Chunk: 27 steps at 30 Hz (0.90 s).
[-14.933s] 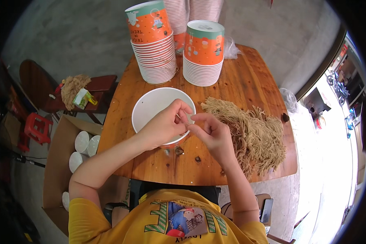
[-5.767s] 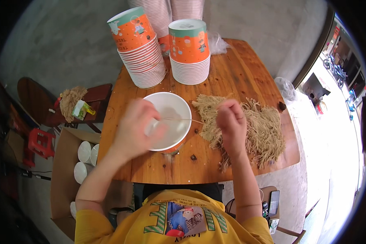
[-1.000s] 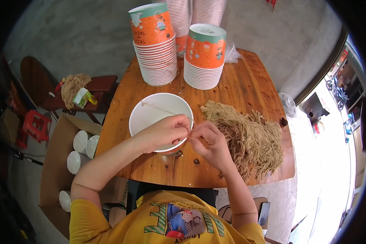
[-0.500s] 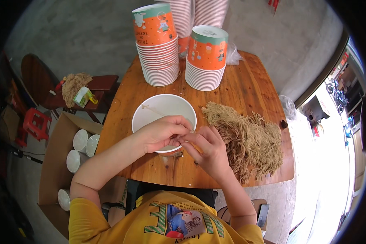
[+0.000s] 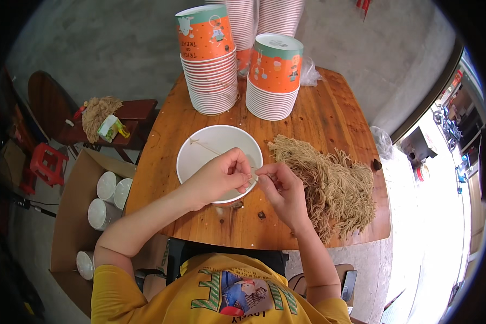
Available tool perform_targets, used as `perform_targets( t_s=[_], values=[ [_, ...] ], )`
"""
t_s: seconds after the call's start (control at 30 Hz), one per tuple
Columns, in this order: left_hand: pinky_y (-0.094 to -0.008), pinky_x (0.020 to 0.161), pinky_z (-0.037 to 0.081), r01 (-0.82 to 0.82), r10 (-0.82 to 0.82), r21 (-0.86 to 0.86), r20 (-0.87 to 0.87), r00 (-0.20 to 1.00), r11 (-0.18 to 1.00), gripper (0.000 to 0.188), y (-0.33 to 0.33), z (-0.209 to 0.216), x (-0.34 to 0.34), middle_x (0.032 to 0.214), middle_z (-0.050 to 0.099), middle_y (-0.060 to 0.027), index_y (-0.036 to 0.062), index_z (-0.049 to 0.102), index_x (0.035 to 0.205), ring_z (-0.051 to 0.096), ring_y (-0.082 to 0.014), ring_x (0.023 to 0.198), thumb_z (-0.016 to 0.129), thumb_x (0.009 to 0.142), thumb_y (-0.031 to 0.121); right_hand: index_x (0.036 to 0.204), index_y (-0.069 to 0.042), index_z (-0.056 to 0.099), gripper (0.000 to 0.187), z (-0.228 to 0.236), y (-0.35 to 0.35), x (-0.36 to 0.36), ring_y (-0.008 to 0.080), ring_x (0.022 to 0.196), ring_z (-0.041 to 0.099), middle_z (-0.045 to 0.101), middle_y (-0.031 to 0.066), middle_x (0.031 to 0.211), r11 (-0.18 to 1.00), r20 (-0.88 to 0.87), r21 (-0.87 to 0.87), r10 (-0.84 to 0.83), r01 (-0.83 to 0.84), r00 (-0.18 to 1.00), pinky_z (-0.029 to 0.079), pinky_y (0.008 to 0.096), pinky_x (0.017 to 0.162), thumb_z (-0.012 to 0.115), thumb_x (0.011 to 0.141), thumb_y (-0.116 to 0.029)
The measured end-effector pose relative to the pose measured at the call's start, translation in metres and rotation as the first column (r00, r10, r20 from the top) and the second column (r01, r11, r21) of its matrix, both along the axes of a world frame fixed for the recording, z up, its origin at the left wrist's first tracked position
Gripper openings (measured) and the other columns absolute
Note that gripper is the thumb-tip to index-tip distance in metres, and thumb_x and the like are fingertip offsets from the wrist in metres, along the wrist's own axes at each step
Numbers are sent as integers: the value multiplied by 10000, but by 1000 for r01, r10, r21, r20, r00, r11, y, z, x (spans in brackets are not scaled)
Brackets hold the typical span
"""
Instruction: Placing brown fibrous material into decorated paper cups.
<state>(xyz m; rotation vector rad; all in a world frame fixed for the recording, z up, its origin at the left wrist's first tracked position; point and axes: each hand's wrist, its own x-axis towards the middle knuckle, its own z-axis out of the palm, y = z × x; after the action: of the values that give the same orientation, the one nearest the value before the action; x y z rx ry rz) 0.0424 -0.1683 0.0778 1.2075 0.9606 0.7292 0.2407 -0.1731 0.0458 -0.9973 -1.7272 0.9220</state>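
Head view: left hand (image 5: 216, 181), spread or drawn together?

— Drawn together: thumb and fingertips meeting at the right side of the white-lined paper bucket (image 5: 193, 162), apparently pinching a thin tan cord (image 5: 202, 144). Pinched bit too small to tell for certain.

— And the right hand (image 5: 286, 191)?

— Thumb and forefinger pressed close, tips just beside those of the left, apparently on the same cord.

— Lie of the cord?

— From the bucket's far-left rim, ahead and left of the left hand, slanting rightward and nearer, then lost behind the left knuckles. Long axis aimed roughly at the meeting fingertips; left hand nearer to the visible stretch.

— And the bucket?

— Mouth up on the wooden table (image 5: 162, 221), beneath the left hand and reaching beyond, mostly left of the right hand.

— Round about?

— Right of the right hand, a heap of tan yarn (image 5: 335, 189). Well beyond both hands, a tall stack of upturned paper buckets (image 5: 209, 75).
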Motion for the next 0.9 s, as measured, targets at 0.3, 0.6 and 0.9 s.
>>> perform_targets(
  t_s=[0.3,0.6,0.9],
  values=[
    [-250,751,463,9,44,361,-138,989,933,94,-6,-2,5,887,543,-7,41,489,949,530,-92,813,551,892,-2,968,-34,647,134,-1,0,-1,80,618,506,577,12,779,995,-230,-95,-25,3,973,428,219,579,699,862,-99],
    [-269,762,479,34,39,393,-177,983,919,111,-6,0,5,935,534,-29,35,494,974,539,-109,827,553,891,-10,912,2,671,159,6,-1,-3,107,602,455,537,43,743,997,0,-76,28,-28,1000,409,261,564,716,851,-138],
    [-294,777,506,141,168,597,-431,887,790,102,-13,4,7,1052,443,-85,4,508,979,575,-168,887,556,892,-21,896,1,665,143,11,-3,-4,113,588,477,557,52,734,999,71,-47,1,3,997,419,261,555,709,855,-128]
  ],
)
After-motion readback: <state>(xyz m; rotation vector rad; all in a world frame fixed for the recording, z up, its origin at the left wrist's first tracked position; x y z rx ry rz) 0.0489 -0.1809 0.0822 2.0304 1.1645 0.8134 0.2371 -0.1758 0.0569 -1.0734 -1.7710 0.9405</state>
